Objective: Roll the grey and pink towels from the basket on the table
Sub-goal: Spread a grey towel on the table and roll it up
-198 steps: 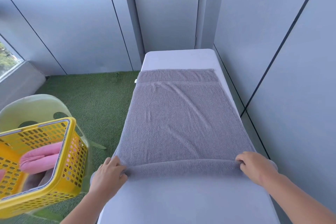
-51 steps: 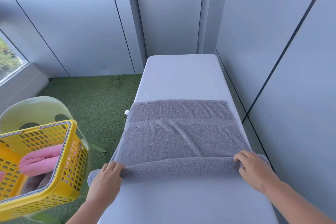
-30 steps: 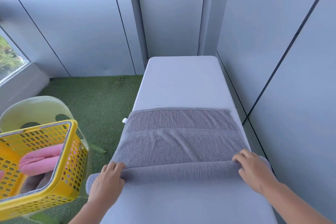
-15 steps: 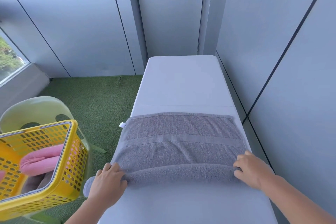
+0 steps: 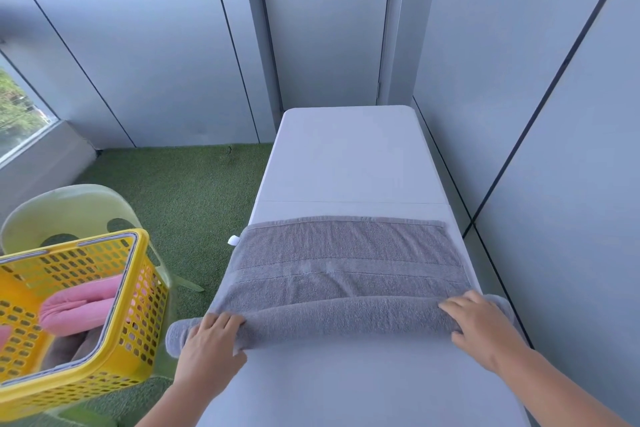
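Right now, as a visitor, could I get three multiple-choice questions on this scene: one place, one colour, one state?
1. Where is the pink towel? A on the floor; B in the basket; C on the chair.
2. What colour is the basket? A yellow; B grey; C blue.
3. How is the grey towel that the left hand and right hand hold? A flat; B partly rolled; C fully rolled.
Answers: B, pink shows inside it; A, its walls are yellow; B, its far part lies flat on the table.
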{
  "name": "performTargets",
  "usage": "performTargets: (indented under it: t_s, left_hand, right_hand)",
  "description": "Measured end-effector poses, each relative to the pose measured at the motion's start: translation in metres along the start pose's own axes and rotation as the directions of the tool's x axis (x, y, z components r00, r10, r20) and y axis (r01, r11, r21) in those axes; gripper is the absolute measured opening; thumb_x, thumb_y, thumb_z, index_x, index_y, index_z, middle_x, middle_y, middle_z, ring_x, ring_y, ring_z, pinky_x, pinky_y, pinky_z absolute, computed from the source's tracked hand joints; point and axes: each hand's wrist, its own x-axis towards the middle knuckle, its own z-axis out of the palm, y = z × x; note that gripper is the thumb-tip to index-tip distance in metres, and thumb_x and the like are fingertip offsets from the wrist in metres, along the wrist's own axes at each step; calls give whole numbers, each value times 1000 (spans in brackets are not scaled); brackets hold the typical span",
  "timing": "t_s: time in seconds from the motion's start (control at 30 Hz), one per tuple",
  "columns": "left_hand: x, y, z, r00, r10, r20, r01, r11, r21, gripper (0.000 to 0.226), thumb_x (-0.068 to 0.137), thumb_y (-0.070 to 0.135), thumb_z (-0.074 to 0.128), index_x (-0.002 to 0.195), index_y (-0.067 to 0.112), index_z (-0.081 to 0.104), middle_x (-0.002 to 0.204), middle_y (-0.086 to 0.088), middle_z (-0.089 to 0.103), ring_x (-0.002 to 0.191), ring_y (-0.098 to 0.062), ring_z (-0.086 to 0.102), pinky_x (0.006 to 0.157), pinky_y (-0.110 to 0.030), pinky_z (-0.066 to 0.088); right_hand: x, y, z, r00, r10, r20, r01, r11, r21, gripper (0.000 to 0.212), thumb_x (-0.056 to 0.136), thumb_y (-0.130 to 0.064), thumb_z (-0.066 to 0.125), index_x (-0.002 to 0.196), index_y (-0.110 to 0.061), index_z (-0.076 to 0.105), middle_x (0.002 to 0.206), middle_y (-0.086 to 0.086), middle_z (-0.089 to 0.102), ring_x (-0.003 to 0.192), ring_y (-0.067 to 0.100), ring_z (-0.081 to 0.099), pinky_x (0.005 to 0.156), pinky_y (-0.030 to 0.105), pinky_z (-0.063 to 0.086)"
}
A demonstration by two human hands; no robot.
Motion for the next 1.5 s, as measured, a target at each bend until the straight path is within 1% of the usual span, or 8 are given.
performTargets:
  t_s: [0.13,0.3,0.53,0.73,0.93,1.1,1.23,1.5]
  left_hand:
    - [5,-3,2,996,60,-70,-56,997,48,26,61,44,57,83,33,65,78,18,56,83,-17,53,64,-35,50]
    - [4,-6,1,988,73,-139,-64,996,68,20,66,42,46,58,29,59,75,12,42,74,-17,42,60,-32,35]
    - [7,-5,1,988,-46,-145,18,982,-190,31,73,9,67,94,30,57,89,12,54,83,-20,57,61,-36,47]
    - [2,-8,3,999,53,3,-52,994,-94,58,68,40,69,125,29,63,120,18,62,121,-15,54,97,-34,50]
    - [6,-13,5,997,76,-27,-77,996,-40,28,68,46,54,90,34,66,85,22,54,91,-13,50,76,-30,50]
    - [10,-15,1,993,85,-80,-81,996,49,21,68,45,49,72,33,66,85,16,42,83,-15,44,68,-30,41]
    - [11,-15,-2,995,31,-99,-41,995,-93,34,70,29,67,102,36,62,94,14,47,85,-17,52,65,-32,47]
    - [5,-13,8,978,67,-198,-102,979,-177,31,80,47,61,107,31,59,109,19,54,102,-12,52,87,-32,46]
  right_hand:
    - [2,-13,-17,999,24,27,-22,996,-83,10,76,-33,52,78,-27,60,76,-13,52,88,12,41,67,25,34]
    - [-2,-19,-34,994,104,43,-102,994,-51,25,90,-34,45,68,-23,53,92,-10,47,89,2,41,56,20,27]
    - [0,-17,-32,995,67,-80,-54,986,158,26,80,-14,56,93,-36,59,101,-15,59,102,12,57,72,6,28]
    - [6,-4,-17,982,-44,183,42,999,19,69,79,-33,56,145,-20,43,143,-13,44,135,11,33,111,21,25]
    - [8,-15,-26,980,54,192,-33,993,-109,26,78,-46,50,89,-26,62,97,-11,56,101,11,49,70,29,38]
    - [10,-7,-22,980,41,194,-47,998,31,34,82,-40,43,57,-16,44,87,-10,47,89,11,41,74,29,42]
    - [3,-13,-26,992,125,-16,-121,981,153,5,86,-31,51,84,-34,54,92,-13,45,76,5,50,63,28,42]
    - [1,-4,-2,998,26,-52,-24,999,39,49,65,-29,67,113,-25,68,114,-17,63,109,13,55,90,29,46]
